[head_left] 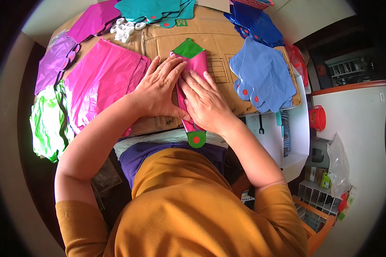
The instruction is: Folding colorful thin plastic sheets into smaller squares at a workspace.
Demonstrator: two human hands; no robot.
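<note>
A strip of shiny pink foil [198,64], folded narrow, lies on a cardboard surface in front of me. A green pointed end [188,48] shows at its far tip. At the near tip, a green rounded tab [197,139] with a red dot hangs past the cardboard's edge. My left hand [161,88] lies along the strip's left side, fingers stretched. My right hand [205,100] rests flat on the strip, covering its middle. Left of my left hand, a stack of pink foil sheets [103,81] spreads out.
Blue-grey foil sheets [263,75] lie on the right of the cardboard [165,40], dark blue ones [255,21] behind them. Teal [150,9], magenta [94,17], purple [53,62] and green [47,122] sheets line the far and left edges. White rings [123,31] sit near the teal pile.
</note>
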